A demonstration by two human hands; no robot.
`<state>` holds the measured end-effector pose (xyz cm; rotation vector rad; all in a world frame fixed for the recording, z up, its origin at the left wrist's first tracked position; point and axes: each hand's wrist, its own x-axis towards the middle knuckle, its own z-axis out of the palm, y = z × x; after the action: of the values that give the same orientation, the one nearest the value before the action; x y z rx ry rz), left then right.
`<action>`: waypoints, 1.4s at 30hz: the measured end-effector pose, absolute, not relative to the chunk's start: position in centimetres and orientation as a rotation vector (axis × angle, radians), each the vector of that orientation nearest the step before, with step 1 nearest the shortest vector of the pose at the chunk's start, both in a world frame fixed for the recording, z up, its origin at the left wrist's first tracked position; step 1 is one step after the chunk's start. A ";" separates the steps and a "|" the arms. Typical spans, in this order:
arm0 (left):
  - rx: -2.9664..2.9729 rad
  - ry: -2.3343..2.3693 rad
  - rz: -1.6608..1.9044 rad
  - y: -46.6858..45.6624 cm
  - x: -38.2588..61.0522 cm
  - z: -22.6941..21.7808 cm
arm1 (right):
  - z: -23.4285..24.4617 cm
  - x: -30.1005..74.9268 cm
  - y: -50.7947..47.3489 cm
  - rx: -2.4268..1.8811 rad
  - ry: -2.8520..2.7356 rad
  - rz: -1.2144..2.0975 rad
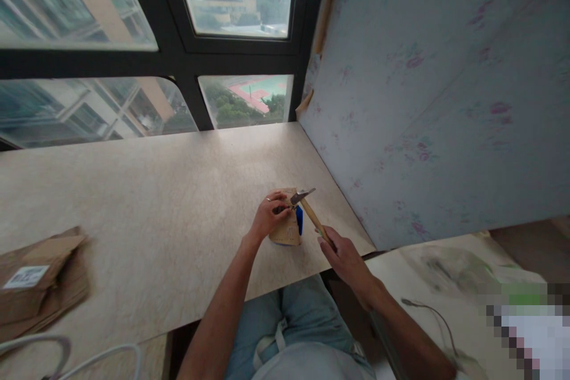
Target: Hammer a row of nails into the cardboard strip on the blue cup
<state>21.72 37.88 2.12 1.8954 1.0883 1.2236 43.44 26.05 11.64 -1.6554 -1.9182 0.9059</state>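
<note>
A hammer with a wooden handle (313,217) and a metal head (301,196) is gripped near the handle's end by my right hand (341,252). Its head is over a tan, cardboard-like piece (285,231) that lies on the stone-look ledge. My left hand (271,212) rests on this piece, fingers bent and pinched close to the hammer head. What those fingers hold is too small to make out. A blue thing (299,219) shows along the piece's right side, partly beneath it.
Flattened brown cardboard packaging (66,276) with a white label lies at the left of the ledge (146,208). White cables (104,353) curve at the lower left. A floral wall (423,107) bounds the right side, and dark-framed windows stand behind. A thin cable (434,309) lies at lower right.
</note>
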 end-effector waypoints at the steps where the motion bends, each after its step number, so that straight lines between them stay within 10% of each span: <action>1: 1.889 1.090 1.226 37.9 21.7 2.1 | 11.7 43.4 26.0 -1.653 -1.915 0.905; 42: 1.961 1.089 1.321 37.4 21.4 2.9 | 9.1 43.3 23.7 -1.679 -1.632 0.866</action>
<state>21.36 37.36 2.88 1.9610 1.0895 1.3213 43.34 23.74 9.14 -1.6794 -1.6321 0.8657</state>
